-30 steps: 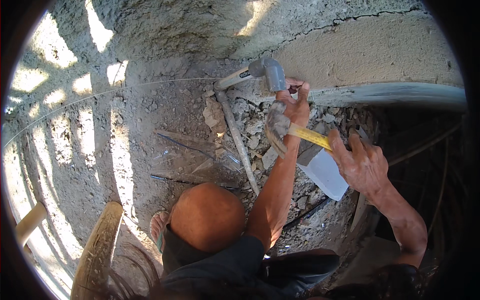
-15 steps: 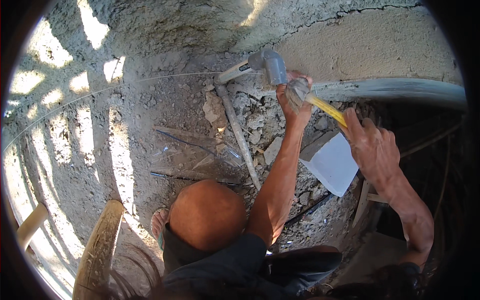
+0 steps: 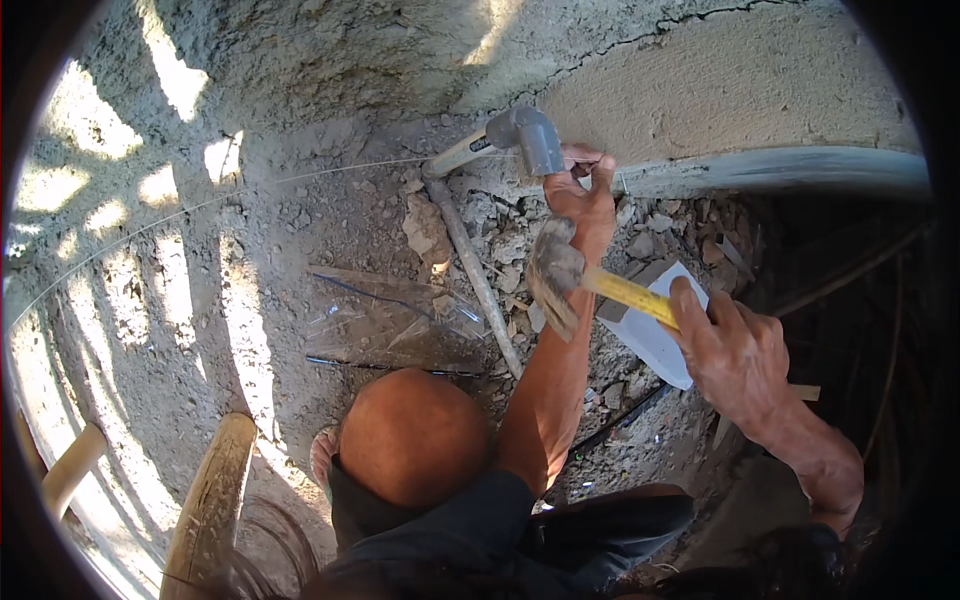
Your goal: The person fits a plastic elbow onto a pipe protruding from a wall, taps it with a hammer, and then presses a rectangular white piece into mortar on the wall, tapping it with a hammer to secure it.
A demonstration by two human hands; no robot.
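My right hand grips the yellow handle of a hammer, whose dusty head is over a bald co-worker's bare forearm. The co-worker's hand is raised to the ledge, fingers pinched by a thin pale line and a small nail-like pin; what they grip is unclear. Just left of those fingers is a grey pipe elbow on a short pale pipe. My left hand is not in view.
The co-worker's head is at bottom centre. Wooden poles stand lower left. A stick, clear plastic sheet, white piece and rubble lie below the plastered wall. A dark recess is at right.
The hammer moved up and right over the co-worker's hand half a second ago, and is now back down and left over the forearm. The co-worker's hand has barely moved.
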